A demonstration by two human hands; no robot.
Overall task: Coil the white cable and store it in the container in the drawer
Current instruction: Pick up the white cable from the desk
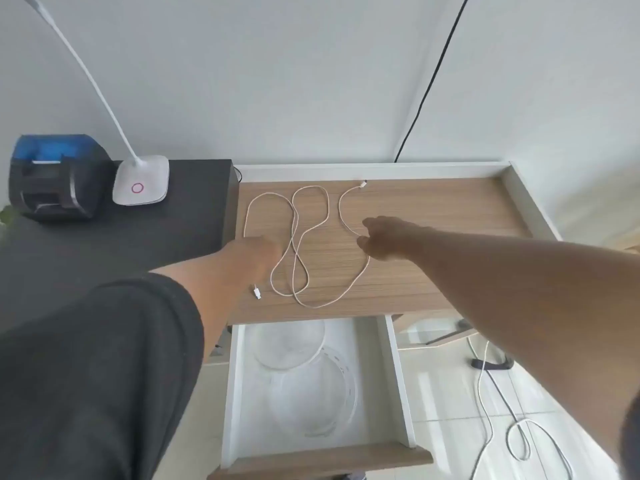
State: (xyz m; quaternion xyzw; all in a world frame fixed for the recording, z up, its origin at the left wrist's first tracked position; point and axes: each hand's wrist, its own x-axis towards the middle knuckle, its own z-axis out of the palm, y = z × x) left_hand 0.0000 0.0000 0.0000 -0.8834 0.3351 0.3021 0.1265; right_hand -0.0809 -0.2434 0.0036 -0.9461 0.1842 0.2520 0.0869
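The white cable point(300, 237) lies in loose loops on the wooden desk top point(433, 237), with one plug point(363, 183) near the back edge and the other plug point(257, 292) beside my left wrist. My left hand point(258, 252) rests knuckles-up on the cable's left loop, its fingers hidden underneath. My right hand point(382, 239) hovers over the right strand, which runs between the parted thumb and forefinger. Below the desk edge, the white drawer point(231, 393) stands pulled out. It holds a clear round container point(288, 367), and a second clear round piece point(353, 393) overlaps it.
A white lamp base point(141, 184) and a black and blue device point(55, 178) sit on the dark cabinet point(121, 244) to the left. A black cord point(429, 84) hangs down the wall. More cables point(519, 441) lie on the tiled floor to the right.
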